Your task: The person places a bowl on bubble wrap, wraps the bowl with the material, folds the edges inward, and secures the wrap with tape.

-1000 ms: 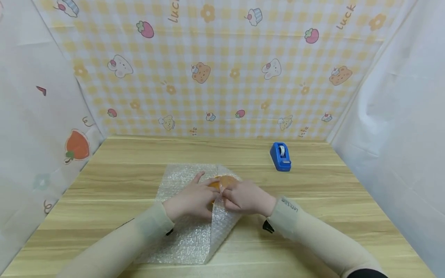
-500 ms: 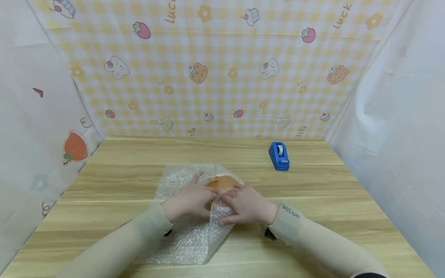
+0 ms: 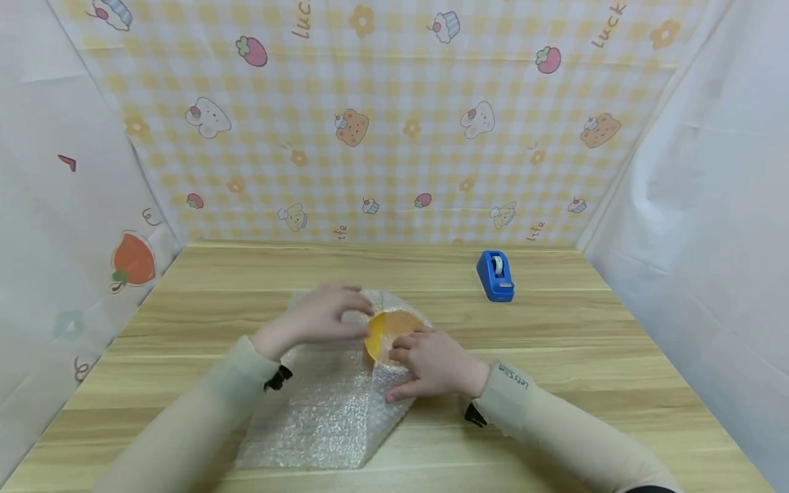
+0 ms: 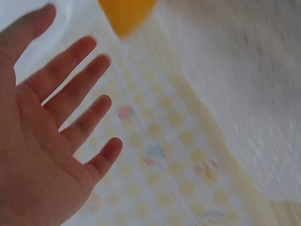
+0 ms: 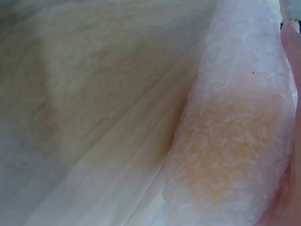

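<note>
A sheet of bubble wrap (image 3: 308, 418) lies on the wooden table, its right part folded over a round yellow-orange thing (image 3: 374, 337). The left of that thing shows bare with a curved rim; whether it is a bowl or a dish I cannot tell. My right hand (image 3: 440, 363) rests spread on the folded flap, fingers over the round thing. In the right wrist view the orange shows through the wrap (image 5: 230, 141). My left hand (image 3: 317, 316) is raised over the wrap, left of the round thing. The left wrist view has its fingers (image 4: 84, 89) spread, holding nothing.
A blue tape dispenser (image 3: 496, 276) with a roll of clear tape stands at the back right of the table (image 3: 555, 329). A yellow checked cloth (image 3: 394, 157) hangs behind, and pale cloths (image 3: 696, 226) enclose the sides.
My left hand has lifted off the yellow-orange thing and moved up and left, uncovering its left part. My right hand has loosened from gripping the flap's edge and lies spread on it.
</note>
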Action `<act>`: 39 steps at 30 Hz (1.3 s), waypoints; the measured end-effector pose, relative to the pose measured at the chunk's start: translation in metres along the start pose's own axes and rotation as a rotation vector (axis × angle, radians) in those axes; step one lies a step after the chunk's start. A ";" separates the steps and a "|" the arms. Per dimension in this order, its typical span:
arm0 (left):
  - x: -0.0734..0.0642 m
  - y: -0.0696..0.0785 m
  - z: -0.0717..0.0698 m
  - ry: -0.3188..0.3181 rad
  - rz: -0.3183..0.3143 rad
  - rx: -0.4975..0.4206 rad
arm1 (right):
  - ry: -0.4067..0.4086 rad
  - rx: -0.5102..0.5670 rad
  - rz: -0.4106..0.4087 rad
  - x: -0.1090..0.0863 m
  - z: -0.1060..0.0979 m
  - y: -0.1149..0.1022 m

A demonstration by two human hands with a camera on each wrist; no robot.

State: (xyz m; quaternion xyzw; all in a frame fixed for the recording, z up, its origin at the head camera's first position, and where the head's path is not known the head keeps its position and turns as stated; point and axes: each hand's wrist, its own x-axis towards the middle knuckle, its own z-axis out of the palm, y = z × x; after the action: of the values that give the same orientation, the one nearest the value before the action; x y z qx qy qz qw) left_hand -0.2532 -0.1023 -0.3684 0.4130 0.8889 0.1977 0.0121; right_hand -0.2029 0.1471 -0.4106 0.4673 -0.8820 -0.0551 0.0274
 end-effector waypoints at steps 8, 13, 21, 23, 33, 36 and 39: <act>0.003 -0.066 -0.014 -0.020 -0.485 -0.142 | 0.011 0.024 0.000 0.000 -0.001 0.000; -0.006 -0.084 -0.013 -0.129 -0.648 -0.165 | 0.012 0.042 -0.006 0.000 0.001 0.000; -0.005 -0.090 -0.009 -0.118 -0.666 -0.272 | -0.006 0.041 0.015 0.000 -0.001 0.000; -0.005 -0.094 -0.008 -0.103 -0.666 -0.335 | -0.004 0.038 0.014 0.000 -0.001 0.001; -0.018 -0.119 -0.011 -0.047 -0.705 -0.810 | -0.008 0.031 0.021 0.001 -0.002 0.001; -0.020 -0.122 -0.012 -0.069 -0.702 -0.836 | -0.007 0.033 0.021 0.000 -0.003 0.001; -0.021 -0.119 -0.014 -0.074 -0.657 -0.854 | -0.005 0.054 0.026 0.000 -0.003 0.001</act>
State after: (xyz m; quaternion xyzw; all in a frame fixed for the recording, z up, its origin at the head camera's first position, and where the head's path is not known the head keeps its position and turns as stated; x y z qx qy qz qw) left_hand -0.3288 -0.1921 -0.4013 0.0781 0.8109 0.5126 0.2713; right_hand -0.2035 0.1480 -0.4079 0.4562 -0.8892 -0.0322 0.0132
